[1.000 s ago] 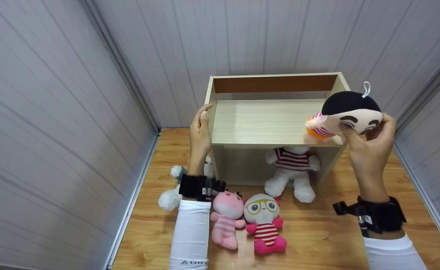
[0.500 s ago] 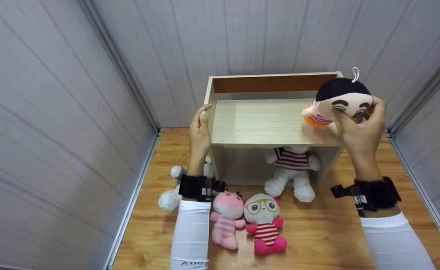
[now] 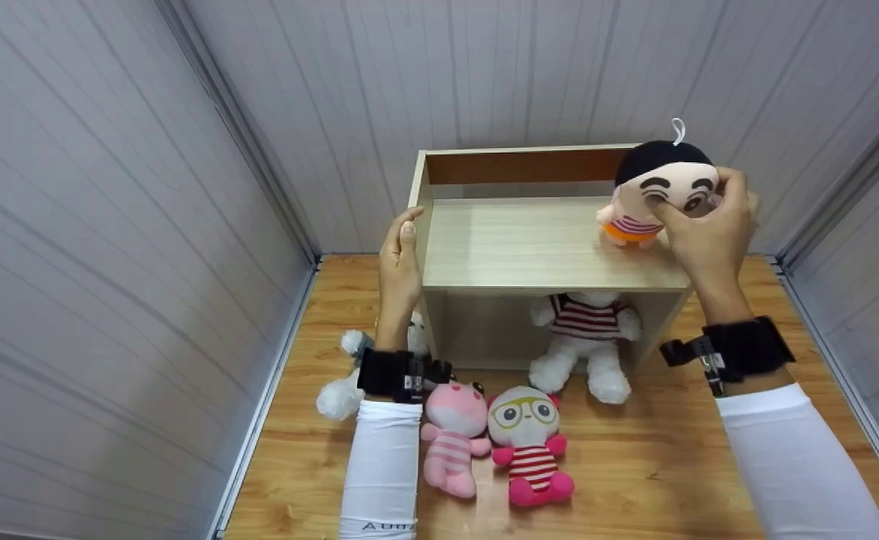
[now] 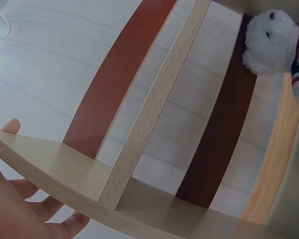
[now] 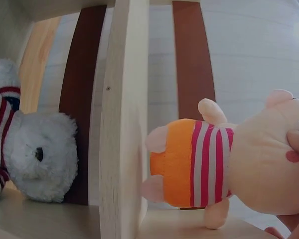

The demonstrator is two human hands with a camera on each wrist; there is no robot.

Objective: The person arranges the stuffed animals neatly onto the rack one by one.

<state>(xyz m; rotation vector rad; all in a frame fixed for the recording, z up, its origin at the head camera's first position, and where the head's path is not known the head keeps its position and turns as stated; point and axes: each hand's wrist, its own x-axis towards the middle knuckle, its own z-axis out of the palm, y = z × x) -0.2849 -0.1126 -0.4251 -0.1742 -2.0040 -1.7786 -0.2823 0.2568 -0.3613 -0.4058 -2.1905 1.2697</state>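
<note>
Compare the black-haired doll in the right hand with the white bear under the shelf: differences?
The black-haired doll is held upright at the shelf top by the right hand; the white bear sits untouched in the lower compartment. The doll's body is peach, the bear's white. Both wear striped tops.

We see a bare recording booth, not a lived-in room: grey panelled walls close round a wooden floor, with only a small wooden shelf unit and plush toys.

Bare shelf top left of doll; white bear blocking lower compartment.
</note>
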